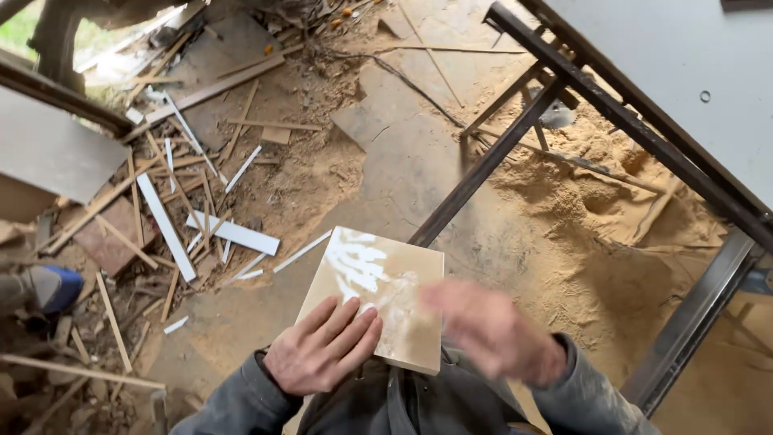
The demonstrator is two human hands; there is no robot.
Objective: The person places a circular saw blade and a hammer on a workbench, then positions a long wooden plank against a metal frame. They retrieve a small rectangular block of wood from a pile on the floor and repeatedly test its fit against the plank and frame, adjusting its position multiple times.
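Far left: scattered white and brown wood offcut strips (165, 225) on the dirt floor. Near centre: my left hand (322, 348), fingers spread flat, palm down on the near-left corner of a square, glossy beige board (378, 294) with a pale mottled face and bright white glare patches; it sits tilted in front of my body. My right hand (491, 330) is motion-blurred over its right edge; grip cannot be told. Right: heaped tan sawdust (596, 242) under a dark metal table frame (483, 165).
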